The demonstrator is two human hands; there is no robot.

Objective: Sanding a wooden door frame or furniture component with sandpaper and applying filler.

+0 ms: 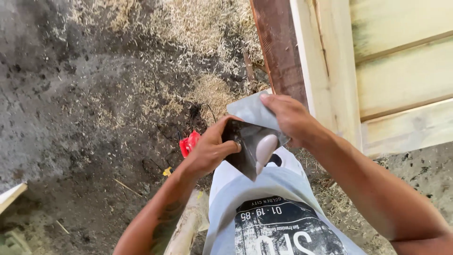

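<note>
My left hand [211,151] and my right hand [289,116] both grip one folded sheet of grey sandpaper [252,134] in front of my body. The left hand pinches its dark lower fold, thumb on top. With its fingers spread, the right hand holds the paler upper flap. A worn, lighter patch shows on the dark side of the sheet. Below the sheet I see my grey printed shirt [278,212].
Dirt floor with sawdust and wood shavings [188,28]. A pale wooden frame with slats [377,71] stands at the right, with a dark reddish plank [281,47] leaning beside it. A small red object [189,143] lies on the ground. A pale wood piece [9,196] at the left edge.
</note>
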